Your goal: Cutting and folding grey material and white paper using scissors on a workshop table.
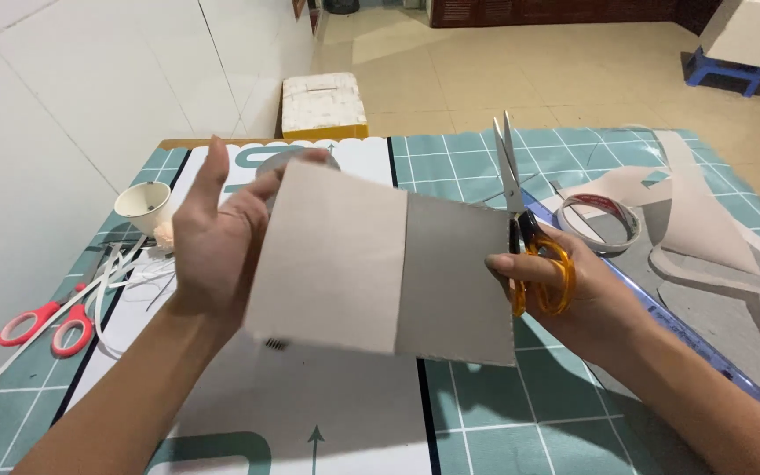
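Observation:
My left hand (213, 237) holds the left edge of a grey sheet of cardboard (380, 264), fingers spread behind it and thumb up. The sheet is folded or creased down its middle and is lifted above the green cutting mat (485, 413). My right hand (565, 290) grips orange-handled scissors (529, 237) at the sheet's right edge. The blades point up and away, nearly closed, just beyond the sheet's top right corner.
Red-handled scissors (46, 324) and white paper strips (107, 295) lie at the left, beside a small white cup (142, 207). A tape roll (604, 220), cardboard offcuts (705, 220) and a blue ruler (697, 339) lie at the right. A white foam box (323, 105) stands on the floor beyond the table.

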